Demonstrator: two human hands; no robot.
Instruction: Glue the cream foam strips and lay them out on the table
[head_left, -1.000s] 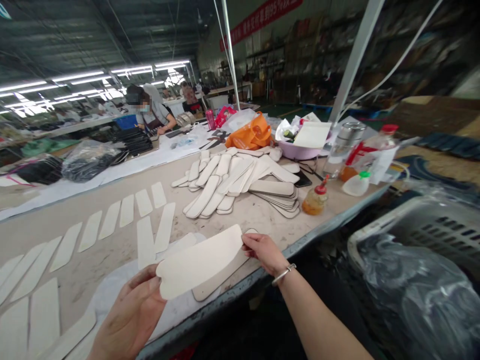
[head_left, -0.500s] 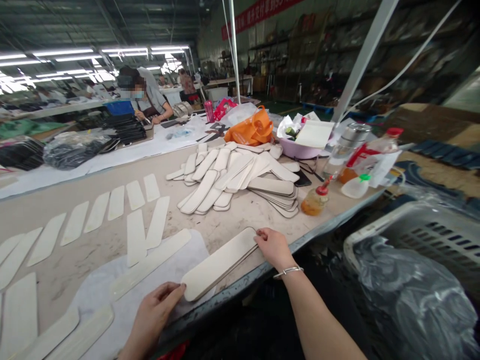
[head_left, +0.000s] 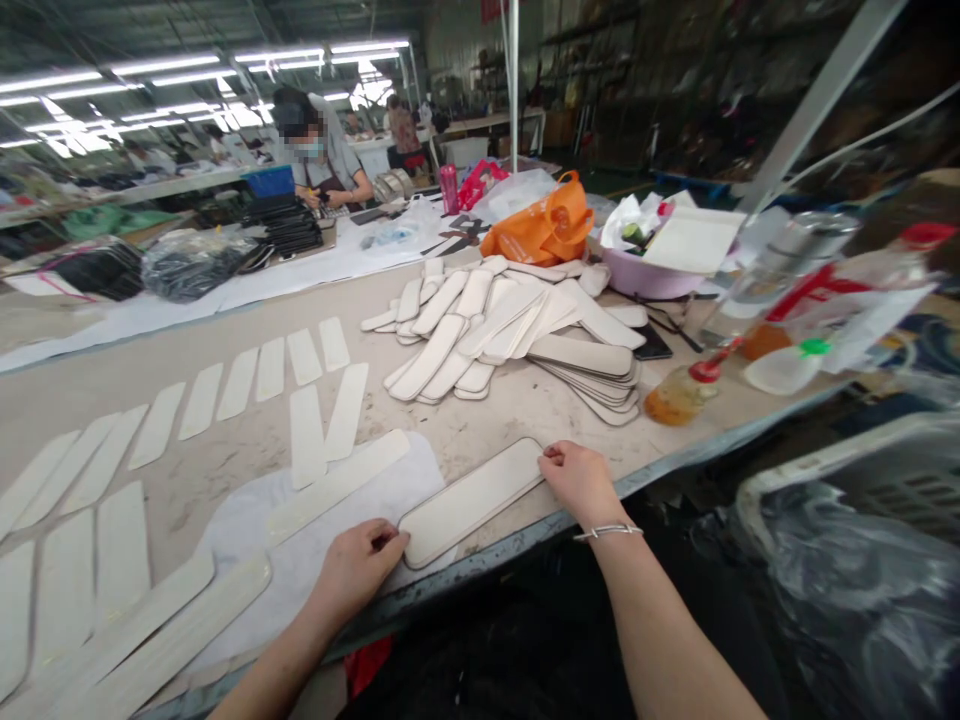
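Observation:
A long cream strip with rounded ends (head_left: 472, 503) lies near the table's front edge, on the tabletop and partly on a white sheet (head_left: 240, 520). My left hand (head_left: 367, 560) pinches its near left end, fingers curled. At the far right end my right hand (head_left: 581, 485), with a silver bangle at the wrist, grips the strip between thumb and fingers. Beyond the hands sits a heap of similar cream pieces (head_left: 480, 320), with a neat stack (head_left: 585, 357) at its right. More strips (head_left: 199, 400) are laid out in rows on the left.
A glue bottle with a red cap (head_left: 679, 395), a white bottle with a green cap (head_left: 784, 370), a purple bowl (head_left: 652, 275) and an orange bag (head_left: 544, 225) stand behind and right. A plastic-lined basket (head_left: 757, 480) is at the right. Across the table, a person (head_left: 322, 155) handles something.
The view has turned left, shifting the scene rightward. The strip in my hands now lies flatter, with less of the layered edge showing beneath it.

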